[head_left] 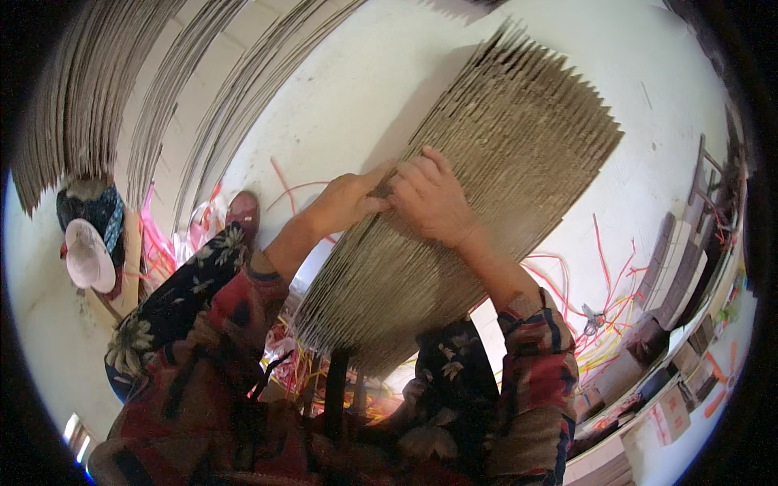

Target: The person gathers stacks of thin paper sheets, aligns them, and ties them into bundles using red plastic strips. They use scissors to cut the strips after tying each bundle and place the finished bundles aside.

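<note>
Both hands reach forward side by side: left (344, 202); right (429, 198), fingers curled.

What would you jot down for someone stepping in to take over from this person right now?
Left hand: on the upper edges of the stack of flat cardboard sheets, fingers curled between sheets.
Right hand: beside it, fingers pressed into the same edges.
The stack stands on edge, fanned and leaning across the lap.
More cardboard stacks stand upper left; pink and orange strapping strips lie on the floor.
Done: stack gathered under both hands.
Left: cannot tell; no strap around it yet.
</note>
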### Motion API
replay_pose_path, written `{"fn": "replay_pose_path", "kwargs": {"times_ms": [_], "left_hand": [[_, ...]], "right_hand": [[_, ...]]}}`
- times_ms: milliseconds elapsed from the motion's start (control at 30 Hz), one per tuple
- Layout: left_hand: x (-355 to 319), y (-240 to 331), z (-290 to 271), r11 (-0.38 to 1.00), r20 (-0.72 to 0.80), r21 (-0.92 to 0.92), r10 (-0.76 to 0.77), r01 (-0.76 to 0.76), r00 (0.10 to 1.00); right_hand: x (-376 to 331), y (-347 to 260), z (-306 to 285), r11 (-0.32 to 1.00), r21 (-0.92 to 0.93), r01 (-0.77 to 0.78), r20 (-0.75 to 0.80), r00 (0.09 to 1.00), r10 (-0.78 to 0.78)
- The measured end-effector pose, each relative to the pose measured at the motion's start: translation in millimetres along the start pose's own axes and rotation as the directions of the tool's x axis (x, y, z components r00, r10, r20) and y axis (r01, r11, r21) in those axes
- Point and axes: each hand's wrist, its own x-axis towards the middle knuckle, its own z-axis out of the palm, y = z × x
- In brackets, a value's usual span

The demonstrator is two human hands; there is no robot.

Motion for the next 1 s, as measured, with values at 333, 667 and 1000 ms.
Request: {"fn": "replay_pose_path", "kwargs": {"times_ms": [333, 667, 1000], "left_hand": [[-19, -42, -2, 0.804, 0.119, -0.59, -0.006, 0.076, 0.993], [-26, -108, -3, 0.821, -0.194, 0.568, 0.198, -0.055, 0.961], [55, -108, -8, 0.716, -0.08, 0.692, 0.195, -0.086, 0.978]], "right_hand": [[13, -31, 10, 0.997, 0.057, 0.054, 0.215, 0.974, -0.065], [18, -31, 11, 0.998, -0.014, 0.066, 0.366, 0.929, -0.057], [13, -30, 12, 0.999, 0.003, 0.047, 0.282, 0.958, -0.046]]}}
